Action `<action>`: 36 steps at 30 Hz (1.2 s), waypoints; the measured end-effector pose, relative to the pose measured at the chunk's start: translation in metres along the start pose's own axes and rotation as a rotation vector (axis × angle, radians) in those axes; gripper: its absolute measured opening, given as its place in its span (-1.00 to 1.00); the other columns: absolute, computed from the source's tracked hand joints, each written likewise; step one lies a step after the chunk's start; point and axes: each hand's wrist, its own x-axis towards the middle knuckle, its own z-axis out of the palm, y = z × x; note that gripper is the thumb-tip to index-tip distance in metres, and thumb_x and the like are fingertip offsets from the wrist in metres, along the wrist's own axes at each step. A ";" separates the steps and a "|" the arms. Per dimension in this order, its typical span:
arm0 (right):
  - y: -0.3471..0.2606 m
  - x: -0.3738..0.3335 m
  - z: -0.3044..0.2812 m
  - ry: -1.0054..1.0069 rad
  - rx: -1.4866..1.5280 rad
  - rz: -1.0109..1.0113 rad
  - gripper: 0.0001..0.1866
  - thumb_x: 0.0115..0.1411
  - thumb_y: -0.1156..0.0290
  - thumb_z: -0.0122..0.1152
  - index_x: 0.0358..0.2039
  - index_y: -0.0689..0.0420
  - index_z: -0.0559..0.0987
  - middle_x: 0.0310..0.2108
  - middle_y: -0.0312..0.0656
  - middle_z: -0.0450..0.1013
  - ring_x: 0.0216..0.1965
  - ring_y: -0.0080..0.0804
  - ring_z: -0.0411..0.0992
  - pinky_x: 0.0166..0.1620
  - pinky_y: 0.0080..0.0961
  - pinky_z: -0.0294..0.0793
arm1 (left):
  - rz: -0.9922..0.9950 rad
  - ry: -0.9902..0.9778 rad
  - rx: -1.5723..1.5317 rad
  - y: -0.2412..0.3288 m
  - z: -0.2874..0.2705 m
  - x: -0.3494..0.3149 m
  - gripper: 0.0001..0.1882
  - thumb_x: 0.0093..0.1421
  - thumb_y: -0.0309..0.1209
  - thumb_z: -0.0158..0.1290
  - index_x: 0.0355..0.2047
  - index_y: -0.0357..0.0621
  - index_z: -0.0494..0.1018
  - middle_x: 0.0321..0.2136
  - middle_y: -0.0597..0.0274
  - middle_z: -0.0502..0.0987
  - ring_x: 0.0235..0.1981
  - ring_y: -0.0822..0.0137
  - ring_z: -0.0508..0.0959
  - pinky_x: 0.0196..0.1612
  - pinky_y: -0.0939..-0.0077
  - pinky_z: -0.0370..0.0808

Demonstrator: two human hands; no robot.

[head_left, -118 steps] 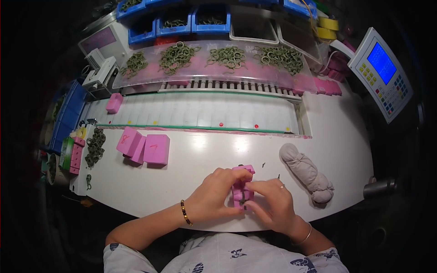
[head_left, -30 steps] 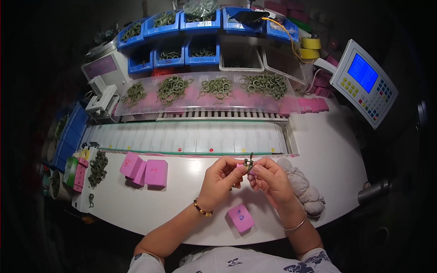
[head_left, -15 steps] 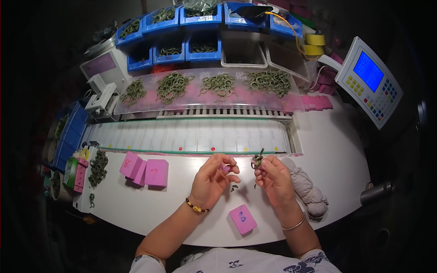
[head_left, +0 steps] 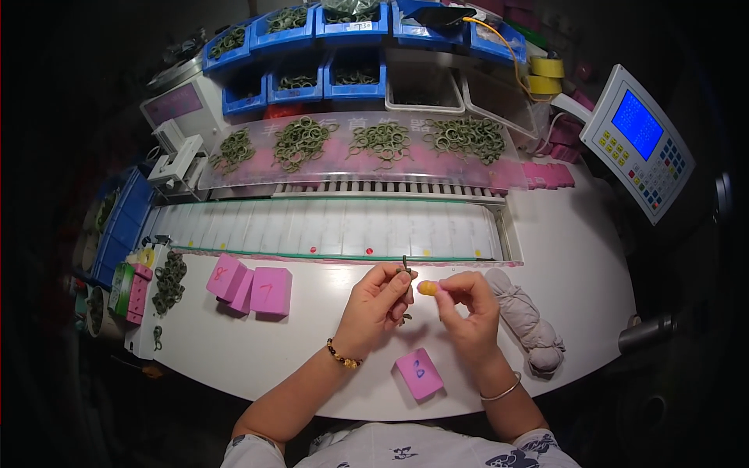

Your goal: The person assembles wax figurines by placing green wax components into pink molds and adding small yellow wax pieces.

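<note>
My left hand [head_left: 377, 300] pinches a small dark green ring-like piece [head_left: 405, 269] between thumb and fingers, with a thin stem pointing up. Just to its right, my right hand [head_left: 466, 308] is closed in a pinch around a small rounded yellow piece [head_left: 427, 288] with some pink at its base. Whether this piece is held or sits over a fingertip is unclear. The two hands are close together above the white table. A bit of green [head_left: 406, 317] shows beside my left fingers. Below the hands lies a pink block [head_left: 419, 374] with a blue mark.
Pink blocks [head_left: 271, 292] stand left, near a pile of green rings [head_left: 168, 285]. Heaps of rings [head_left: 303, 143] lie on a translucent sheet below blue bins [head_left: 352, 76]. A tied cloth bundle [head_left: 527, 320] rests by my right forearm; a control panel [head_left: 638, 144] stands right.
The green ring piece has passed from my right hand to my left. My right fingers now show the yellow piece with pink, and the hands are closer together.
</note>
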 end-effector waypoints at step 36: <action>-0.024 0.013 -0.022 -0.337 -0.045 0.378 -0.83 0.23 0.38 0.29 -0.37 0.22 0.56 -0.49 -0.44 0.42 -0.46 -0.76 0.22 -0.40 -0.74 0.24 | -0.069 -0.030 0.266 -0.008 -0.003 -0.006 -0.78 0.31 -0.34 0.12 -0.13 -0.20 0.59 -0.39 0.41 0.57 -0.49 0.69 0.39 -0.49 0.79 0.28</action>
